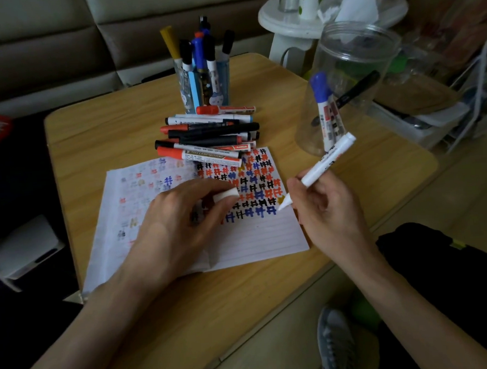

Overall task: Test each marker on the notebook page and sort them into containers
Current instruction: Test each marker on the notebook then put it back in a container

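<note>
My right hand (326,207) grips an uncapped white marker (325,163), its tip just over the right edge of the notebook page (254,238), beside rows of red, blue and black marks. My left hand (179,225) rests on the page and pinches the white cap (226,194). A heap of red and black markers (209,136) lies at the notebook's top edge. Behind it a blue pen holder (222,83) stands full of markers. On the right a clear plastic jar (345,89) holds a blue-capped marker (324,105) and a black one.
All this sits on a small wooden table (119,135) with rounded corners. A white stool (292,24) with bottles stands behind the jar, a white bin (420,119) to its right. A sofa runs along the back. My shoe (336,341) shows below the table edge.
</note>
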Motion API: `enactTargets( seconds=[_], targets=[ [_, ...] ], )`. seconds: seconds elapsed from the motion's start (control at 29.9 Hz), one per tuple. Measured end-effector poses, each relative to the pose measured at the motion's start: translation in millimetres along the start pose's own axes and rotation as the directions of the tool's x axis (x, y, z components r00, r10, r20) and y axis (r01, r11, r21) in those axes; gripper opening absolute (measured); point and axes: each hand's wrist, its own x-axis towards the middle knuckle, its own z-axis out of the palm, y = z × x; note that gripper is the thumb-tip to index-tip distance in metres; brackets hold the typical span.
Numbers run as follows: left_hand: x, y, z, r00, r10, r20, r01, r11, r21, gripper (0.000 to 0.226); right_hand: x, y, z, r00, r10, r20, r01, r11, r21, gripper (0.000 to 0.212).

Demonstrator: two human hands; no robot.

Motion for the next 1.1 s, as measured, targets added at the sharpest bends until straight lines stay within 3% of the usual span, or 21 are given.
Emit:
enactTargets(
  seconds=[0.2,0.4,0.57,0.64,1.1],
  targets=[
    [1,-1,1,1.0,0.014,0.004,-0.014,1.0,0.002,0.032,2,-5,-1,0.996,0.08,-0.044,-0.075,0.991,0.107,0.009],
    [0,-4,0,0.999,-0.024,0.033,0.025,1.0,-0.014,0.04,1,-8,0,0.997,0.071,-0.027,-0.071,0.997,0.023,0.008],
    [0,0,-1,0.999,-0.035,0.014,0.035,0.999,-0.03,0.038,6,-24,-6,0.985,0.174,0.005,-0.161,0.901,0.402,0.011],
    [1,2,-1,0.999,-0.037,0.009,0.038,0.998,-0.043,0.036,6,-30,-5,0.984,0.177,0.034,-0.172,0.86,0.48,0.013],
    [1,0,-4,0.999,-0.035,-0.015,0.034,0.997,-0.068,0.034,7,-38,9,0.976,0.088,0.197,-0.176,0.851,0.494,0.02]
  ],
)
